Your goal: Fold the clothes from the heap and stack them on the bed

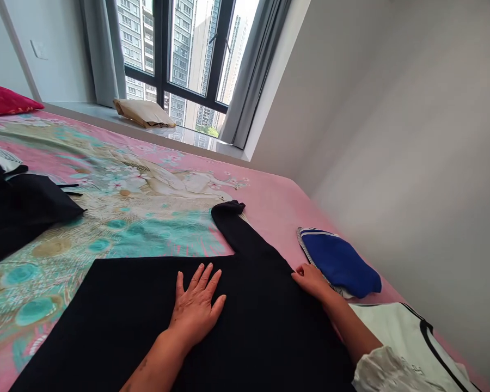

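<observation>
A black long-sleeved top (139,316) lies spread flat on the bed in front of me, with one sleeve (245,228) stretching away toward the window and its end bunched. My left hand (196,305) rests palm down on the black cloth, its fingers spread. At the top's right edge, my right hand (311,280) has its fingers closed on the fabric. Just beyond the right hand sits a folded blue garment (338,261) with striped trim. The lower part of the black top runs out of view.
A patterned bedsheet (118,218) covers the bed. On the left lies another black garment (24,212). A white garment with black trim (404,332) is at the right, by the wall. Farther off are a red pillow (8,99) and a beige packet (145,111) on the windowsill.
</observation>
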Available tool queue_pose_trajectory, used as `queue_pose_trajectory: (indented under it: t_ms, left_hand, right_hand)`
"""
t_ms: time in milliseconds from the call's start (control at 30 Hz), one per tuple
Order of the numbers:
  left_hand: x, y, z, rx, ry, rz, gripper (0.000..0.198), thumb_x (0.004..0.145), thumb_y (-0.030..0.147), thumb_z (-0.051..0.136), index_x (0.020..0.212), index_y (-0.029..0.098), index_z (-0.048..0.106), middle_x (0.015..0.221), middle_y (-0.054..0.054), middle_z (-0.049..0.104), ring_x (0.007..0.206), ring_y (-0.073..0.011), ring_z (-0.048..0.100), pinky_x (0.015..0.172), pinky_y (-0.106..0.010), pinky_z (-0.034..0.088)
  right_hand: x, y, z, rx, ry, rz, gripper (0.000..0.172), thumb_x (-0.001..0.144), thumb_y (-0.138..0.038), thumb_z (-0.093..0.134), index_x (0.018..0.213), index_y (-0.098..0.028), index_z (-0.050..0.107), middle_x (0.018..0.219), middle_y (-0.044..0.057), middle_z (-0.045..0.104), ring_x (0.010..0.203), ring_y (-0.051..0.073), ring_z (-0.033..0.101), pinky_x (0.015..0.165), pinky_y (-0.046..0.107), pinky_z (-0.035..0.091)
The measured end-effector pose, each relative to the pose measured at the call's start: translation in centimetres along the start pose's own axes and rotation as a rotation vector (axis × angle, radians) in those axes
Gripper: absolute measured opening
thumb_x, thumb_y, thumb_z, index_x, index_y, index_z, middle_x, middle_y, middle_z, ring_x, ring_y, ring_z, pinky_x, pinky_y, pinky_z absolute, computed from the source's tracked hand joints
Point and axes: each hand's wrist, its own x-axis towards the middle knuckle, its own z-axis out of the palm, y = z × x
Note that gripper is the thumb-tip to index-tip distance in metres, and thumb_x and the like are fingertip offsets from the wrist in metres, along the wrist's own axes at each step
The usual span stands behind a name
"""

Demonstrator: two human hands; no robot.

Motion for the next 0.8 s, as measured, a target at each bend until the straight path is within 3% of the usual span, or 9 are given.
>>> queue_pose_trajectory:
  t_ms: [67, 167, 333, 400, 467, 500, 533, 700, 800]
  left_hand:
    - [0.0, 0.0, 0.0, 0.003, 0.004, 0.001, 0.055, 0.087, 0.048, 0.037, 0.139, 0.029, 0.039, 0.151, -0.001, 0.027, 0.141, -0.0251, 0.019, 0.11, -0.058, -0.012]
    - [0.0, 0.2, -0.1, 0.005, 0.003, -0.003, 0.055, 0.087, 0.048, 0.038, 0.139, 0.028, 0.04, 0.151, -0.001, 0.028, 0.141, -0.0253, 0.02, 0.11, -0.058, -0.011]
    - [0.0, 0.2, -0.2, 0.005, 0.008, -0.003, 0.055, 0.087, 0.048, 0.038, 0.139, 0.03, 0.039, 0.15, -0.001, 0.03, 0.141, -0.0258, 0.021, 0.111, -0.057, -0.011]
    - [0.1, 0.2, -0.2, 0.006, 0.003, -0.004, 0.055, 0.087, 0.048, 0.038, 0.139, 0.03, 0.039, 0.151, -0.001, 0.029, 0.141, -0.0259, 0.02, 0.111, -0.058, -0.01]
    - [0.1, 0.2, -0.2, 0.011, -0.001, -0.006, 0.055, 0.087, 0.048, 0.038, 0.139, 0.03, 0.039, 0.151, -0.001, 0.028, 0.141, -0.026, 0.02, 0.11, -0.058, -0.01]
    - [0.1, 0.3, -0.3, 0.013, -0.002, -0.004, 0.055, 0.087, 0.049, 0.038, 0.139, 0.03, 0.039, 0.151, -0.001, 0.028, 0.141, -0.026, 0.02, 0.11, -0.058, -0.01]
    - [0.2, 0.3, -0.3, 0.015, -0.005, -0.004, 0.055, 0.087, 0.049, 0.037, 0.139, 0.03, 0.039, 0.151, -0.001, 0.028, 0.141, -0.0259, 0.02, 0.111, -0.058, -0.01]
    - [0.2, 0.5, -0.8, 0.026, -0.05, -0.015, 0.057, 0.088, 0.05, 0.035, 0.14, 0.029, 0.037, 0.152, -0.001, 0.026, 0.142, -0.0246, 0.018, 0.111, -0.058, -0.009]
    - [0.3, 0.5, -0.9, 0.033, -0.043, -0.006, 0.057, 0.088, 0.051, 0.035, 0.14, 0.029, 0.037, 0.151, 0.0, 0.028, 0.142, -0.0243, 0.018, 0.111, -0.058, -0.009]
  right_hand:
    - [0.4, 0.5, 0.0, 0.013, -0.003, -0.042, 0.023, 0.085, -0.033, 0.047, 0.09, -0.016, 0.061, 0.087, 0.007, 0.067, 0.08, 0.017, 0.062, 0.072, 0.026, 0.044]
    - [0.9, 0.5, 0.1, -0.004, 0.071, -0.065, 0.026, 0.092, -0.031, 0.036, 0.103, -0.017, 0.055, 0.087, 0.006, 0.066, 0.079, 0.016, 0.061, 0.071, 0.026, 0.042]
    - [-2.1, -3.4, 0.3, -0.062, 0.223, -0.043, 0.038, 0.094, -0.025, 0.029, 0.124, -0.011, 0.048, 0.123, 0.018, 0.055, 0.114, 0.026, 0.051, 0.095, 0.038, 0.037]
    - [-4.4, -5.5, 0.9, -0.044, 0.245, -0.191, 0.045, 0.095, -0.03, 0.028, 0.135, -0.014, 0.039, 0.139, 0.013, 0.043, 0.131, 0.022, 0.035, 0.109, 0.038, 0.024]
    - [-6.3, -6.4, 1.9, 0.018, 0.141, -0.481, 0.051, 0.095, -0.041, 0.03, 0.142, -0.022, 0.031, 0.148, 0.006, 0.034, 0.138, 0.02, 0.024, 0.114, 0.04, 0.016]
    - [-6.8, -6.1, 2.4, 0.037, 0.081, -0.527, 0.054, 0.094, -0.045, 0.029, 0.144, -0.024, 0.027, 0.15, 0.003, 0.029, 0.139, 0.019, 0.021, 0.115, 0.041, 0.014]
    - [-7.0, -5.5, 2.8, 0.042, 0.042, -0.484, 0.057, 0.094, -0.047, 0.028, 0.145, -0.023, 0.025, 0.152, 0.003, 0.026, 0.14, 0.02, 0.019, 0.115, 0.043, 0.013]
    - [-6.8, -1.3, 2.5, -0.053, 0.06, 0.162, 0.061, 0.094, -0.041, 0.023, 0.145, -0.007, 0.023, 0.152, 0.013, 0.021, 0.141, 0.027, 0.014, 0.111, 0.057, 0.008]
    - [-9.3, -2.0, 2.2, -0.024, 0.141, -0.054, 0.063, 0.093, -0.045, 0.027, 0.147, -0.014, 0.018, 0.153, 0.009, 0.016, 0.142, 0.025, 0.009, 0.113, 0.054, 0.008]
